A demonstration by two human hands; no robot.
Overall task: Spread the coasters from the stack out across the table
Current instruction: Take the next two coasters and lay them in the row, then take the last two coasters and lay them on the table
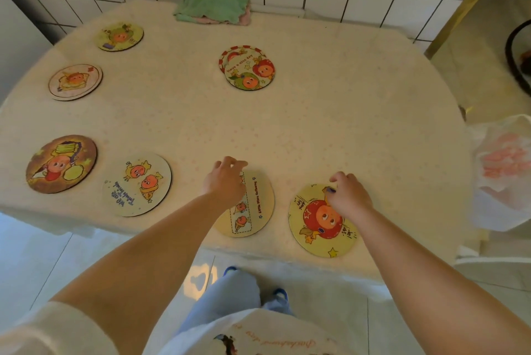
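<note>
Round cartoon coasters lie on a pale table (316, 130). A small stack of two coasters (249, 70) sits at the centre back, the top one shifted off the red-rimmed one below. Single coasters lie at far left (120, 36), left (75, 82), near left (61, 164) and front left (137, 184). My left hand (225, 182) hovers over a yellow coaster (258, 205) near the front edge, fingers spread and curled. My right hand (349, 195) rests its fingertips on the upper edge of a coaster with a red character (319, 225).
A folded green and pink cloth (214, 9) lies at the table's back edge against the tiled wall. A white plastic bag (505, 170) hangs off the right side. The table's front edge runs just below both front coasters.
</note>
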